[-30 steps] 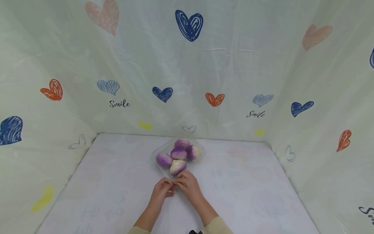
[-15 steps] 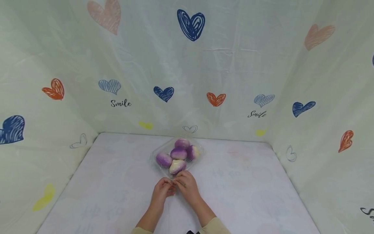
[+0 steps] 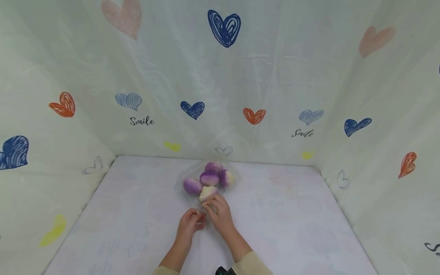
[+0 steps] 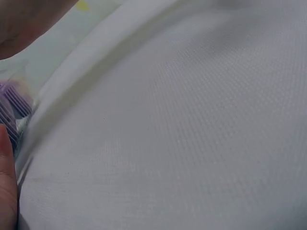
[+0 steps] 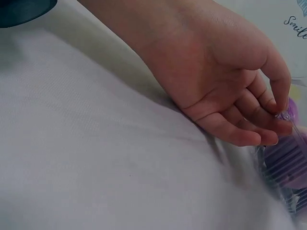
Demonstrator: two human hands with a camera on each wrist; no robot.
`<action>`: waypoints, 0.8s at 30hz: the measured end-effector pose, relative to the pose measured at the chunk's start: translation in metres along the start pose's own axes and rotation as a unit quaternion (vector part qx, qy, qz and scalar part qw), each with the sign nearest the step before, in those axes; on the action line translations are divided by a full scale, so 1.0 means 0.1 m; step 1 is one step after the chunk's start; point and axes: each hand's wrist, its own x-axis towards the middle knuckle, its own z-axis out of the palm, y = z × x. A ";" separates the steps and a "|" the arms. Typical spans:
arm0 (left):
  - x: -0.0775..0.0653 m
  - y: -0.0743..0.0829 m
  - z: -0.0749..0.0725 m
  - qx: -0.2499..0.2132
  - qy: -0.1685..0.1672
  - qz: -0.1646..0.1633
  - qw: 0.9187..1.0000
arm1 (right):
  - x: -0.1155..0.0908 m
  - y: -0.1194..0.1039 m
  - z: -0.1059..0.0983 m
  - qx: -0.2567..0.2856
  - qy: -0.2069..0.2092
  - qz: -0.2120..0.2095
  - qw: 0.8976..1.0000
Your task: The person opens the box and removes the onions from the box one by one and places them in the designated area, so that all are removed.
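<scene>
A clear plastic clamshell container holds several purple-and-white turnips. Its near corner points toward the person. My left hand is at that corner, with thumb and curled fingers gripping the container's edge. Just right of it and a little farther forward, my right hand pinches the container's clear rim between thumb and index finger. The right wrist view shows this pinch, the other fingers of the right hand loosely bent. In the left wrist view, only part of the ribbed container appears at the left border.
A white cloth-covered table lies under the container. Behind it and on both sides hangs a pale curtain printed with hearts and "Smile". A dark device sits by the right sleeve.
My right hand has moved slightly forward and up, its fingertips parting from the left hand's and covering part of the nearest turnip. My left hand has stayed nearly in place.
</scene>
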 end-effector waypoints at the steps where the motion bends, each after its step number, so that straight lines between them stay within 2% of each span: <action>1: 0.00 0.00 0.00 0.003 0.000 -0.004 1.000 | 0.00 -0.01 0.00 0.004 0.000 0.003 1.000; 4: 0.00 0.00 -0.01 0.007 -0.003 -0.007 1.000 | -0.03 -0.02 0.00 0.015 0.004 0.005 1.000; 7: 0.00 -0.01 -0.01 0.006 -0.011 0.004 1.000 | -0.04 -0.01 0.00 0.028 0.002 0.012 1.000; 14: -0.02 0.02 -0.04 -0.013 -0.015 0.010 1.000 | -0.04 -0.02 -0.02 0.034 -0.032 0.052 0.998; 17: -0.04 0.03 -0.04 -0.023 -0.003 0.008 1.000 | -0.05 -0.05 -0.03 0.034 -0.045 0.066 0.996; 24: -0.08 0.03 -0.03 -0.050 0.039 0.019 0.998 | -0.06 -0.10 -0.01 0.023 -0.050 0.068 0.996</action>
